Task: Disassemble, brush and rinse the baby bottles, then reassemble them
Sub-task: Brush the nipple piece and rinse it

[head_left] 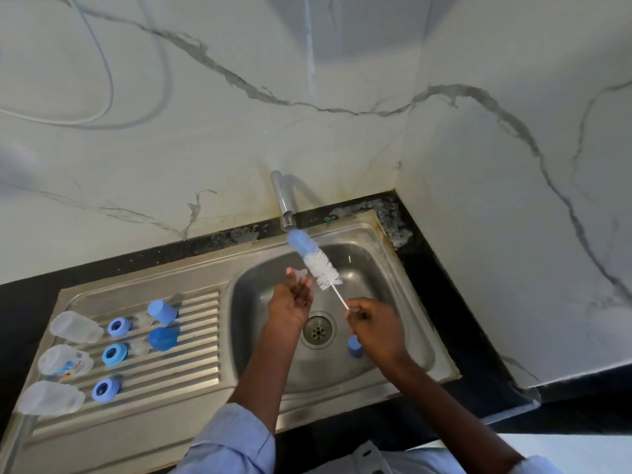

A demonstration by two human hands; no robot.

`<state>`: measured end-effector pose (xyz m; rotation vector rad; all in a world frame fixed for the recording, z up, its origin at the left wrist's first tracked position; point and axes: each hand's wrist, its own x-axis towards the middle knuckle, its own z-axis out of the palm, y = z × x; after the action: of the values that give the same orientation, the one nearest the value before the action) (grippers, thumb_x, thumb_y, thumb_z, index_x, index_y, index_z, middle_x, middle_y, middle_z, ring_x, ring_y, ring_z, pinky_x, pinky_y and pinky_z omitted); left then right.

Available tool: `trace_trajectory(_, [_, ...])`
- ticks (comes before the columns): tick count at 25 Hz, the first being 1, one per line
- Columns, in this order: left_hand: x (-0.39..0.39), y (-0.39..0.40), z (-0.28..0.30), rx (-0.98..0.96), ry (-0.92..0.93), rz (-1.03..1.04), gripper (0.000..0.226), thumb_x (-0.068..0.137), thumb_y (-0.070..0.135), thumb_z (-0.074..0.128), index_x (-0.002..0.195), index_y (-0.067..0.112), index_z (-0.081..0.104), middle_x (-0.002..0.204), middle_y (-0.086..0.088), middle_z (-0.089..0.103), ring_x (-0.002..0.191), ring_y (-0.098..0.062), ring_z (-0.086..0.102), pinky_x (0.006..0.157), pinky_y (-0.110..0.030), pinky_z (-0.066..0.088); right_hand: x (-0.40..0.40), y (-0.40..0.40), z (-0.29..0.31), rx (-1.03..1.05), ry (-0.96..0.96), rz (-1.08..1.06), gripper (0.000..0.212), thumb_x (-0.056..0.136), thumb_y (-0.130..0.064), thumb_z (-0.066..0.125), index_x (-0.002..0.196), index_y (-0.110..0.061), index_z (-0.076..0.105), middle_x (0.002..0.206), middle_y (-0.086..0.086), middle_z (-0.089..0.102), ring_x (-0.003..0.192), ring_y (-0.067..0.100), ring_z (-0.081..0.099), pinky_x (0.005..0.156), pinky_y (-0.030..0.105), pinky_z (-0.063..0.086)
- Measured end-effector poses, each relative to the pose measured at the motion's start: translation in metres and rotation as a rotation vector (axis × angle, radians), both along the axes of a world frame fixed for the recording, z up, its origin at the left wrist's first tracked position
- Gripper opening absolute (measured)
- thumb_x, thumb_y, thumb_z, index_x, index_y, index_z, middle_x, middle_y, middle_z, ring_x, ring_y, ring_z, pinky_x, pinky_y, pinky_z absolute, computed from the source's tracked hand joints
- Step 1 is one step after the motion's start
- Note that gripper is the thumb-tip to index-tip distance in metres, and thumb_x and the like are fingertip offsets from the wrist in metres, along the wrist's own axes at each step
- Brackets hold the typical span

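Teat [301, 272] blurred, L hand [290, 302]

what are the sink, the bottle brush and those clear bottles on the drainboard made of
Ribbed grey sink: brushed stainless steel, judging by its dull metallic sheen. Long bottle brush: white bristles, likely nylon, a blue tip that looks like sponge, and a thin white stem. Translucent baby bottles: frosted, cloudy walls, probably plastic.

We look down on a stainless steel sink with a ribbed draining board [191, 354] on its left, set into a black speckled stone countertop [455, 285]. A round metal drain strainer [318, 331] sits in the basin floor. A chrome tap spout [283, 200] juts from the white grey-veined marble wall [342, 145]. At upper left, a pale looping cable [106, 63] hangs against the wall.
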<state>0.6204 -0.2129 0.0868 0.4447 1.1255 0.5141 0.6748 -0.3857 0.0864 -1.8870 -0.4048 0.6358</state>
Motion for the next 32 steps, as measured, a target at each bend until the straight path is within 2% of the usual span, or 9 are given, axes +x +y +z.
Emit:
trace_trajectory(4, [0.032,-0.025,0.001,-0.125,-0.088,-0.146,0.024,0.100,0.037,0.063,0.095,0.013,0.064,0.100,-0.003,0.071,0.110,-0.022,0.068,0.097,-0.037,0.046,0.021,-0.009,-0.001,-0.135,-0.420,0.057,0.018,0.094,-0.014,0.058,0.089,-0.028,0.069,0.063,-0.009,0.058,0.059,0.008,0.057,0.055,0.021,0.045])
trace_trajectory(7, [0.050,-0.037,0.007,-0.127,-0.144,-0.222,0.021,0.096,0.042,0.068,0.091,0.022,0.064,0.099,-0.001,0.070,0.107,-0.021,0.066,0.097,-0.037,0.045,0.041,-0.026,-0.012,-0.185,-0.429,0.031,0.020,0.092,-0.008,0.057,0.080,-0.022,0.065,0.063,-0.008,0.057,0.059,0.007,0.056,0.054,0.019,0.041])
trace_trajectory(10, [0.065,-0.045,0.005,-0.101,-0.155,-0.234,0.022,0.091,0.040,0.075,0.095,0.019,0.070,0.099,-0.001,0.071,0.094,-0.020,0.066,0.090,-0.034,0.049,0.068,-0.047,-0.016,-0.093,-0.335,-0.108,0.021,0.095,-0.008,0.061,0.099,-0.023,0.076,0.079,-0.018,0.068,0.073,-0.005,0.063,0.060,0.003,0.043])
trace_trajectory(14, [0.084,-0.058,-0.001,-0.105,-0.160,-0.243,0.015,0.098,0.027,0.068,0.105,0.014,0.071,0.111,-0.001,0.073,0.123,-0.020,0.063,0.096,-0.032,0.048,0.110,-0.068,-0.025,-0.301,-0.407,-0.237,0.016,0.097,-0.014,0.054,0.095,-0.017,0.070,0.082,0.002,0.069,0.077,0.024,0.066,0.066,0.033,0.050])
trace_trajectory(18, [0.088,-0.070,-0.006,-0.081,-0.125,-0.296,0.021,0.099,0.023,0.066,0.117,0.012,0.069,0.131,-0.005,0.070,0.117,-0.017,0.066,0.090,-0.029,0.049,0.130,-0.075,-0.048,-0.498,-0.490,-0.214,0.016,0.099,-0.009,0.052,0.102,-0.007,0.068,0.106,0.014,0.059,0.095,0.034,0.059,0.077,0.037,0.044])
trace_trajectory(25, [0.062,-0.071,-0.017,-0.064,-0.076,-0.322,0.029,0.099,0.026,0.067,0.126,0.016,0.061,0.122,-0.004,0.074,0.119,-0.018,0.067,0.093,-0.029,0.048,0.127,-0.064,-0.057,-0.680,-0.537,-0.168,0.027,0.092,-0.016,0.063,0.118,-0.010,0.062,0.124,0.015,0.056,0.111,0.037,0.055,0.084,0.043,0.048])
trace_trajectory(27, [0.051,-0.062,-0.020,-0.022,-0.054,-0.344,0.035,0.098,0.029,0.068,0.130,0.017,0.060,0.123,-0.003,0.074,0.116,-0.016,0.069,0.091,-0.029,0.050,0.116,-0.057,-0.051,-0.606,-0.600,-0.196,0.034,0.090,-0.015,0.065,0.124,-0.010,0.063,0.124,0.015,0.058,0.112,0.037,0.055,0.089,0.044,0.047])
trace_trajectory(29, [0.042,-0.051,-0.021,0.020,-0.046,-0.352,0.037,0.097,0.034,0.069,0.130,0.019,0.061,0.124,-0.001,0.074,0.117,-0.016,0.068,0.093,-0.030,0.049,0.100,-0.037,-0.040,-0.340,-0.584,-0.218,0.035,0.091,-0.015,0.067,0.126,-0.011,0.066,0.123,0.012,0.061,0.112,0.032,0.058,0.093,0.042,0.049])
trace_trajectory(32, [0.027,-0.029,-0.015,0.033,-0.051,-0.328,0.035,0.093,0.039,0.072,0.122,0.019,0.069,0.121,0.001,0.075,0.116,-0.016,0.068,0.093,-0.031,0.047,0.073,0.014,-0.018,0.029,-0.264,-0.064,0.033,0.095,-0.027,0.072,0.126,-0.017,0.069,0.118,0.000,0.068,0.107,0.014,0.065,0.095,0.033,0.054])
